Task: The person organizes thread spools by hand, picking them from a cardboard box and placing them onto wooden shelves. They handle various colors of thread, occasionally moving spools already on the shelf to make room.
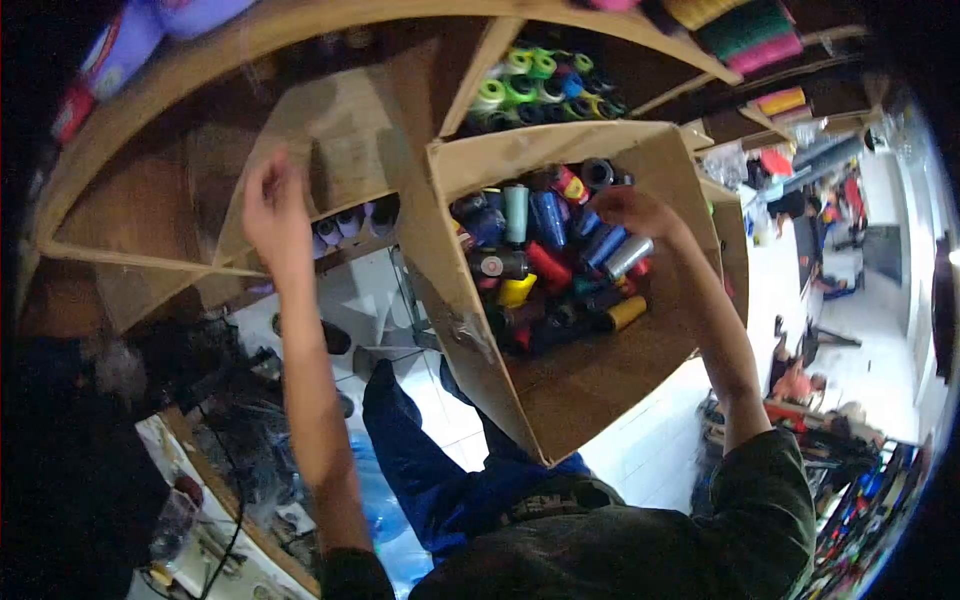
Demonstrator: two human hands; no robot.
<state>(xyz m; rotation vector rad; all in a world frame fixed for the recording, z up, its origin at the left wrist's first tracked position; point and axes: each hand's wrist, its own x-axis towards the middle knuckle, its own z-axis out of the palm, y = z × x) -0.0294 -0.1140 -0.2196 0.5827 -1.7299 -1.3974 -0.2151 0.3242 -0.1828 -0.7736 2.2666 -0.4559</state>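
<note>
A brown cardboard box (600, 390) rests against my lap, tilted, with several thread spools (545, 255) in blue, red, yellow and grey heaped inside. My right hand (635, 212) reaches into the box and rests on the spools at its far side; what its fingers grip is hidden. My left hand (272, 205) is raised at a wooden shelf compartment (340, 150), fingers curled near a row of pale spools (345, 225); I cannot tell if it holds one.
The wooden shelving (150, 210) has more compartments; one above the box holds green and dark spools (540, 85). Fabric rolls (760, 35) lie on top right. A white tiled floor (650, 440) and cluttered goods lie below and to the right.
</note>
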